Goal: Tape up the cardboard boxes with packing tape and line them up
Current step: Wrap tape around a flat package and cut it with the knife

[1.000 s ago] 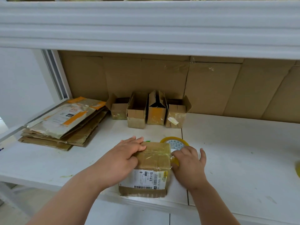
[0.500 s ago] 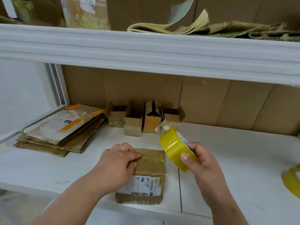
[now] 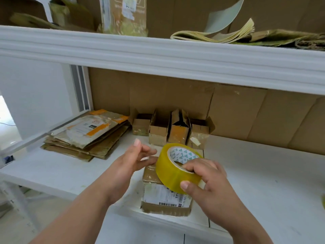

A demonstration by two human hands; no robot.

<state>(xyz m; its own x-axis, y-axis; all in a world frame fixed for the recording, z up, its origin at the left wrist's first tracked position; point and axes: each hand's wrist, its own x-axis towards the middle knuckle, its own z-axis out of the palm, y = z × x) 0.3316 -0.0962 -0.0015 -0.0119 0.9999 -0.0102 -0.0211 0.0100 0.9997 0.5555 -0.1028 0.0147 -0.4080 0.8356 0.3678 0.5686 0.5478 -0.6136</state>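
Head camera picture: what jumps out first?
The big yellow tape roll, gripped by the right hand above a labelled cardboard box at the table's front edge. The left hand hovers open beside it. Four small open boxes stand at the back.

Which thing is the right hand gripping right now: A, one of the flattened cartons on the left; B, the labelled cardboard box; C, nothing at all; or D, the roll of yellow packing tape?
D: the right hand has its thumb on the outer face and its fingers in the core of the roll of yellow packing tape, lifted above the labelled cardboard box.
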